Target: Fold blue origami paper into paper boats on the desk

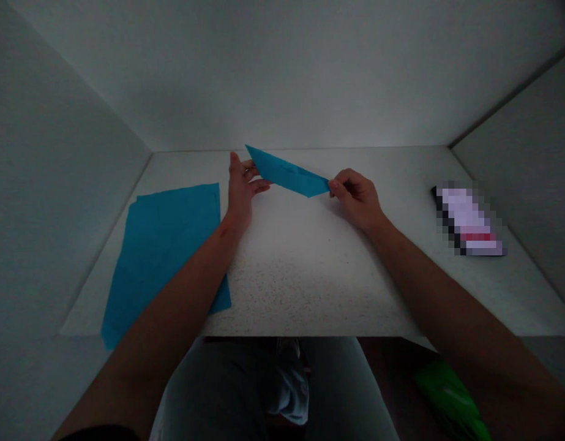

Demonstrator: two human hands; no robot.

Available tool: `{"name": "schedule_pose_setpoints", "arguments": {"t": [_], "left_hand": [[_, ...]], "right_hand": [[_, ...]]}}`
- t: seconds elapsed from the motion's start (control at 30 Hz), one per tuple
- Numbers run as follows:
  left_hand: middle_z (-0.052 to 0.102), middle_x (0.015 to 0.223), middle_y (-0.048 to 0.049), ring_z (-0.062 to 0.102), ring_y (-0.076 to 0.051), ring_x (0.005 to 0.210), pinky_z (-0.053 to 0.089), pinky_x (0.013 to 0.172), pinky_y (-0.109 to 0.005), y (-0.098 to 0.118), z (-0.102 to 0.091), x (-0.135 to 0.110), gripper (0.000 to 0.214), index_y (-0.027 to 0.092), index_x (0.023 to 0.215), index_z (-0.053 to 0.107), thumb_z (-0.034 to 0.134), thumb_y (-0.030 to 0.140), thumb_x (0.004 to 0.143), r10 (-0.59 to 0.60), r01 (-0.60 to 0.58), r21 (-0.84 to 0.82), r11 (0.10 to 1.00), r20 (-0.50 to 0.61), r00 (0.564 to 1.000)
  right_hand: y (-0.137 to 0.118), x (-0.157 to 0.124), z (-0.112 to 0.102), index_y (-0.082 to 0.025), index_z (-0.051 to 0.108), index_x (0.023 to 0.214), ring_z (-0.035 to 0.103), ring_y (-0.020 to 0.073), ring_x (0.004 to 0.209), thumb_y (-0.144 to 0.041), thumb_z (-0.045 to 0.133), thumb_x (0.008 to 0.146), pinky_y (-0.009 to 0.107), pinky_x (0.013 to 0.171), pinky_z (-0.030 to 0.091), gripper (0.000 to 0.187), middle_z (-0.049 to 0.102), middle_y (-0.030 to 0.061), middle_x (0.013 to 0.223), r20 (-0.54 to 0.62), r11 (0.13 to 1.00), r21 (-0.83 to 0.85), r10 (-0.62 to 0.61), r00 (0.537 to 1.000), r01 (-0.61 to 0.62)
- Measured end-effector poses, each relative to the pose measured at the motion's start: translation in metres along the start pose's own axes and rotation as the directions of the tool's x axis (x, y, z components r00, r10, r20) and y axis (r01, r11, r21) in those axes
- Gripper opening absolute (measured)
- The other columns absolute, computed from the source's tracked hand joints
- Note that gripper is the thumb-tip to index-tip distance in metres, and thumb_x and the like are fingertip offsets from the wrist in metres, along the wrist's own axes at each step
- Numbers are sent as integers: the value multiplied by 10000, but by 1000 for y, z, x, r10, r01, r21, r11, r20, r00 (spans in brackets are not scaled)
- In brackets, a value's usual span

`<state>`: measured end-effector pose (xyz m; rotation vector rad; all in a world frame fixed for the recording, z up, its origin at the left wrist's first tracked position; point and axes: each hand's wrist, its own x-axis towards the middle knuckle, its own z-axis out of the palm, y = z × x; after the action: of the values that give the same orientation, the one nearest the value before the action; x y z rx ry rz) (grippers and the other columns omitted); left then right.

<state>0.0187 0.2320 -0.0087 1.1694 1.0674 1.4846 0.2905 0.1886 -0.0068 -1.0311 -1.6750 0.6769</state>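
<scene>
Folded blue paper (289,175) partly hides the left fingers (260,184).

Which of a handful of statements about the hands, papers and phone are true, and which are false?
1. The right hand pinches one end of the folded paper. True.
2. The folded paper is red. False: it is blue.
3. The left forearm hides part of the flat paper. True.
4. The phone lies on the right side of the table. True.
5. The flat paper lies beside the phone. False: it is on the table's left side.
</scene>
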Motion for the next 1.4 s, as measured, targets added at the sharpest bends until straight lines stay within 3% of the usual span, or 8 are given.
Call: {"name": "schedule_pose_setpoints", "arguments": {"t": [0.17,0.23,0.37,0.53,0.7,0.9,1.2,1.4], "left_hand": [[815,995,-98,803,-236,904,669,783,-339,-11,4,-9,635,190,1062,715,826,770,828,116,-146,208,967,152,982],[821,998,-97,797,-238,903,672,794,-352,-13,3,-11,595,185,1040,722,885,707,803,144,-180,235,955,162,976],[826,978,-88,797,-240,907,675,791,-356,-15,4,-11,537,191,976,721,883,679,821,168,-198,210,957,155,974],[815,986,-77,795,-222,923,682,799,-340,-18,3,-3,563,192,988,710,846,719,843,227,-238,161,958,86,970],[697,797,-3,733,-144,757,658,678,-246,-18,-2,4,564,200,865,626,728,750,937,242,-241,104,965,2,970],[691,861,-15,714,-125,717,637,606,-217,-15,-3,3,471,207,952,646,657,672,1030,213,-209,74,975,-43,976],[676,842,6,635,-104,611,523,478,-175,-11,-1,0,372,241,1130,612,716,583,1026,169,-166,41,985,-92,981],[640,790,27,562,-91,534,452,440,-181,-11,-3,-1,338,247,1126,609,707,557,1032,195,-191,76,979,-44,980]], "right_hand": [[0,-2,2,-240,628,776,461,144,608,-769,695,953,309,580,368,561,578,-9,674,31,993,-112,-38,999,41],[-1,-2,2,-235,621,762,444,134,595,-744,754,918,304,574,359,549,561,-21,659,76,991,-127,-34,997,43],[-3,-2,1,-227,645,780,450,131,588,-658,747,950,298,569,352,475,564,-26,653,143,984,-175,3,990,22],[-4,-1,-1,-232,668,801,551,160,640,-593,647,1021,309,626,433,423,653,3,696,88,974,-222,-16,996,36],[-4,-3,-4,-239,670,818,558,159,618,-602,571,1071,313,629,453,453,681,13,716,72,953,-297,-41,997,60],[-6,-6,-12,-242,702,970,577,151,565,-584,516,1117,315,626,466,416,735,14,763,71,937,-348,4,997,21],[18,4,-43,-225,715,1079,642,190,609,-602,487,1112,336,668,506,442,749,40,769,-153,855,-500,67,986,-136],[42,6,-61,-203,672,1243,690,246,733,-592,484,1094,383,745,531,457,751,70,842,-375,791,-530,106,921,-306]]}}
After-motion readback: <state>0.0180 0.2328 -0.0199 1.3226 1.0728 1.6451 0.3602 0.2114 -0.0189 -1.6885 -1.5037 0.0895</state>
